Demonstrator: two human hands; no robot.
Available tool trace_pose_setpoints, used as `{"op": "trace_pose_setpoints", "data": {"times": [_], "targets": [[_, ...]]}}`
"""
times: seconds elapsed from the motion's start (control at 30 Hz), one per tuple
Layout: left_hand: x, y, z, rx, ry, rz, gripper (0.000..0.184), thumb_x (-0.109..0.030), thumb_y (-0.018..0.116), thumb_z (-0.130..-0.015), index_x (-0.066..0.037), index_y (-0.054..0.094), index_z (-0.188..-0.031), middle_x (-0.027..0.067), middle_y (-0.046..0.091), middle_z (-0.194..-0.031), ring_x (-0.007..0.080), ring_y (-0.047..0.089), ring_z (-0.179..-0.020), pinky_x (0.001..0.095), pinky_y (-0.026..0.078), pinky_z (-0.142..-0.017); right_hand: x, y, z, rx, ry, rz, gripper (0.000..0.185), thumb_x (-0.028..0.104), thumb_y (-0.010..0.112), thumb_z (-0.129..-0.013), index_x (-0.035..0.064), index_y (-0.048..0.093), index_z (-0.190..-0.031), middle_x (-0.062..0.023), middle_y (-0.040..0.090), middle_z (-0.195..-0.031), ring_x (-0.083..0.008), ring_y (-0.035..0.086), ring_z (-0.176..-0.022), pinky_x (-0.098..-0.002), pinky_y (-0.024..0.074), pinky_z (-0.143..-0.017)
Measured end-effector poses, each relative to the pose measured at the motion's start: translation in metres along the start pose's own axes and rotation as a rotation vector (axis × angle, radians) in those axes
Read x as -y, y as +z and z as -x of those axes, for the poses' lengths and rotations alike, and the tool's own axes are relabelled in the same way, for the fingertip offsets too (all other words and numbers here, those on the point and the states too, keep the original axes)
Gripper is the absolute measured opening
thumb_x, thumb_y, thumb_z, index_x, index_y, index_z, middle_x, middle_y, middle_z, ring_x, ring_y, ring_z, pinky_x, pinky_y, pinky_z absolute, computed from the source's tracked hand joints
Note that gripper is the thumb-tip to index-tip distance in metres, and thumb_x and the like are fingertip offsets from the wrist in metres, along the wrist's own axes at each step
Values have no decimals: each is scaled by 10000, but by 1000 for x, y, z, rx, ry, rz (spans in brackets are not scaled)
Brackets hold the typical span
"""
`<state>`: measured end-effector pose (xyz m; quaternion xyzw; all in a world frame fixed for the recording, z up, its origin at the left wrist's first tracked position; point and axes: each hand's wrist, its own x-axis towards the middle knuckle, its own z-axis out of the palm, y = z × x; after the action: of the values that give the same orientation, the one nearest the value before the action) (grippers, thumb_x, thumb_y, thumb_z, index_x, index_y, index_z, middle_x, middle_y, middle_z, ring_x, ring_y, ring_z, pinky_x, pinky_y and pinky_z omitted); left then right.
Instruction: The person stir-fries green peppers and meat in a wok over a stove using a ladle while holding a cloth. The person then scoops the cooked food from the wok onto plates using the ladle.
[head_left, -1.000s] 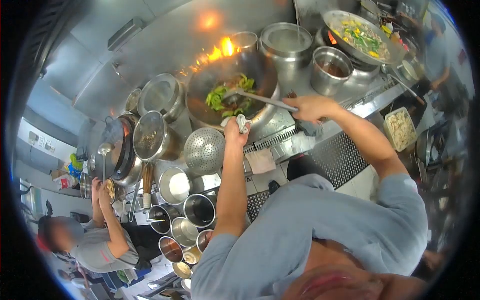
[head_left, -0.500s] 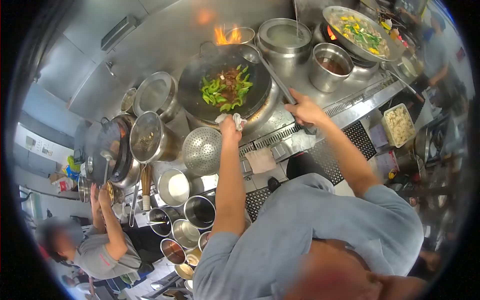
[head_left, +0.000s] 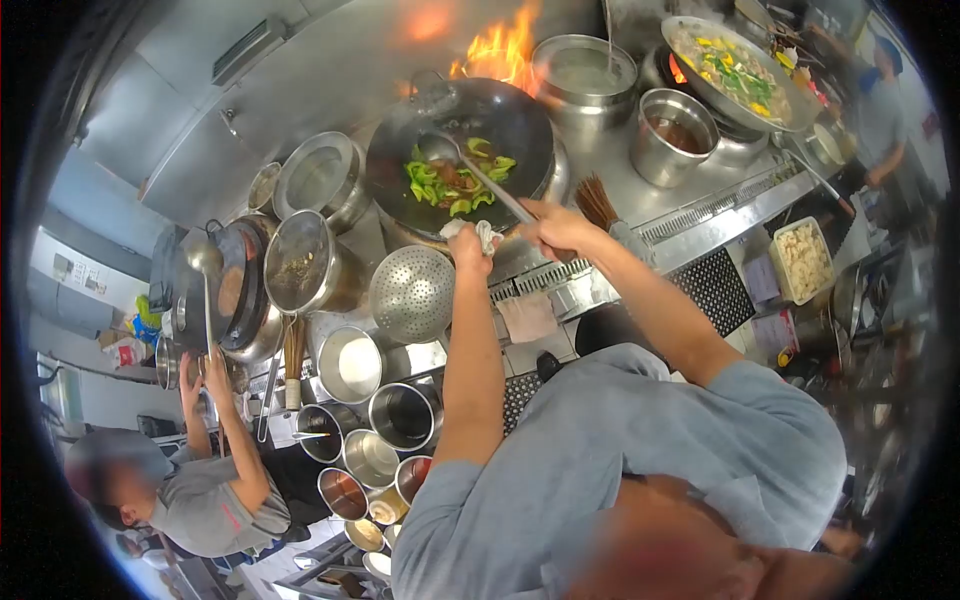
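Note:
My left hand (head_left: 469, 256) is closed round a crumpled white cloth (head_left: 486, 235) at the near rim of a black wok (head_left: 395, 185). Inside the wok lie green vegetable slices (head_left: 430, 190) with brown pieces among them. In my right hand (head_left: 556, 232) is the handle of a metal ladle (head_left: 490, 184), fingers wrapped round it. The ladle slants across the wok, and its bowl rests over the food's far side. Tall flames (head_left: 508, 48) rise behind the wok.
Left of the wok are a perforated strainer (head_left: 411, 295) and a lidded-looking pot (head_left: 318, 180). Several sauce pots (head_left: 405, 417) stand nearer. A brush (head_left: 597, 203) and a pot of brown liquid (head_left: 676, 140) are rightward. A co-worker (head_left: 205, 500) at left holds another ladle (head_left: 206, 270).
My right hand has moved left, bringing the ladle from the wok's right rim in over the food. The flames have grown. At left, the co-worker's ladle has risen.

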<state>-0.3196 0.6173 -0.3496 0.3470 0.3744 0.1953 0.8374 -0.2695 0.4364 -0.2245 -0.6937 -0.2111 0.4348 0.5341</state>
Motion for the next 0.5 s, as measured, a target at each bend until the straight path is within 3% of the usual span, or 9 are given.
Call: {"op": "trace_pose_setpoints", "data": {"times": [0.13, 0.23, 0.3, 0.33, 0.5], "targets": [[-1, -4, -10, -6, -19, -30, 104, -136, 446, -905, -74, 513, -955, 74, 566, -831, 205, 561, -660, 319, 460, -457, -25, -33, 34, 42, 23, 157, 664, 80, 518, -769, 107, 374, -1417, -16, 477, -610, -101, 457, -414, -257, 359, -360], [-3, -4, -4, 34, -66, -1, 99, -155, 447, -917, -83, 509, -945, 72, 562, -828, 196, 556, -658, 317, 461, -458, -32, -45, 36, -25, 30, 367, 675, 82, 511, -776, 125, 351, -1430, -81, 559, -679, -140, 514, -435, -296, 400, -380], [-6, 6, 10, 20, -69, 9, 96, -157, 440, -924, -83, 501, -936, 67, 552, -819, 185, 547, -642, 314, 459, -451, -40, -33, 9, -224, 9, 666, 698, 90, 508, -788, 128, 303, -1454, -160, 619, -794, -185, 570, -469, -342, 441, -415], [-6, 7, 12, 33, -36, 21, 93, -157, 439, -924, -85, 497, -936, 66, 549, -816, 181, 544, -638, 311, 458, -446, -42, -27, -2, -222, -56, 699, 715, 100, 513, -797, 129, 267, -1468, -221, 633, -910, -223, 605, -504, -375, 458, -428], [-8, -11, 3, 84, -85, 7, 93, -168, 442, -931, -86, 480, -949, 64, 543, -820, 176, 542, -628, 290, 452, -425, -51, -5, 26, -65, -70, 342, 694, 124, 533, -816, 115, 287, -1465, -105, 587, -668, -164, 533, -442, -332, 443, -422]]}}
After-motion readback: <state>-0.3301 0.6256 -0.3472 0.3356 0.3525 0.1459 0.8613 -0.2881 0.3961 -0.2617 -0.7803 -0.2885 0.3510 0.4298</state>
